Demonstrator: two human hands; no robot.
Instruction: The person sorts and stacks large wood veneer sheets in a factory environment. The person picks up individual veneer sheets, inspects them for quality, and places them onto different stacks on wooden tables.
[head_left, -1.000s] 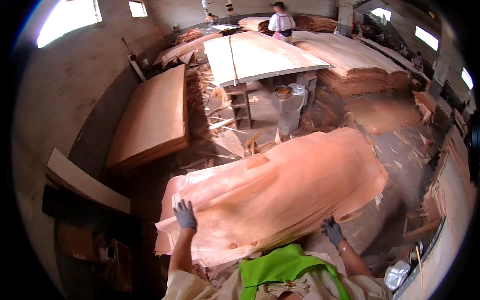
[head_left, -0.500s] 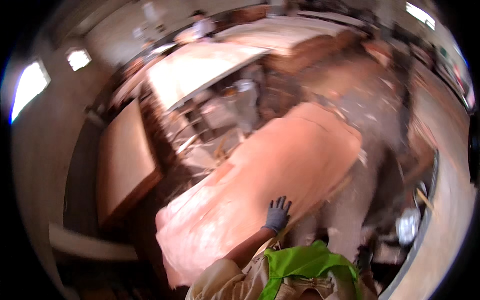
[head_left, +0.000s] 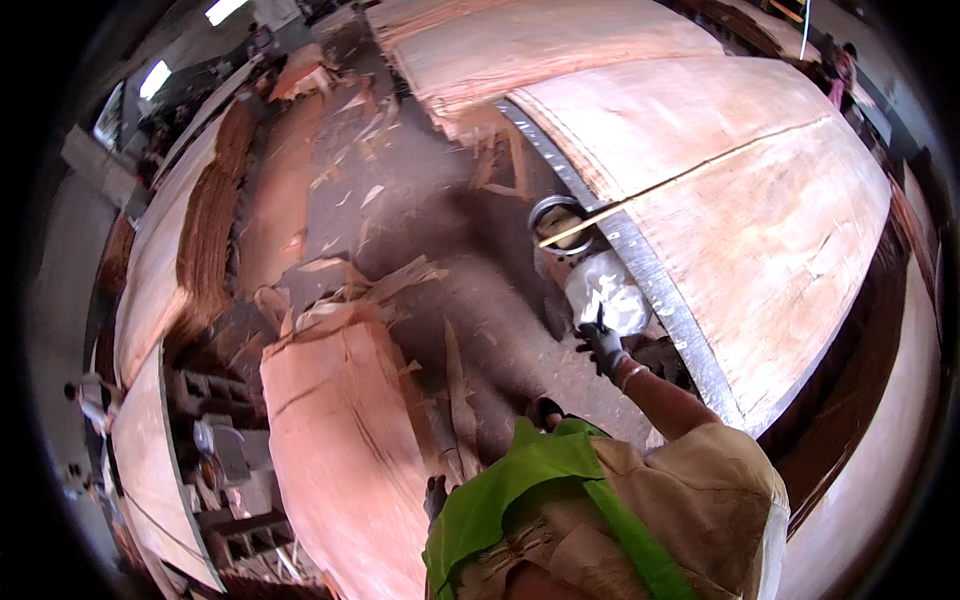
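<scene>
My gloved right hand reached out to a crumpled white plastic bag, which sat on the floor against the metal edge of the big veneer table. The fingers touched the bag's lower folds; through the blur I could not tell whether they pinched the plastic or merely lay on it. The bag looked glossy and wrinkled, a pale lump against dark, dusty ground. Just beyond it stood a round metal bucket, with a thin pale stick lying across its rim.

My left hand (dark-gloved, half hidden by my green vest) hung low beside a reddish veneer sheet; I could not tell its grip either.

The table's broad veneer sheet was smooth, pinkish, with a straight seam across it. Torn veneer scraps littered the floor between the stacks. At far left stood layered veneer piles and another person.
</scene>
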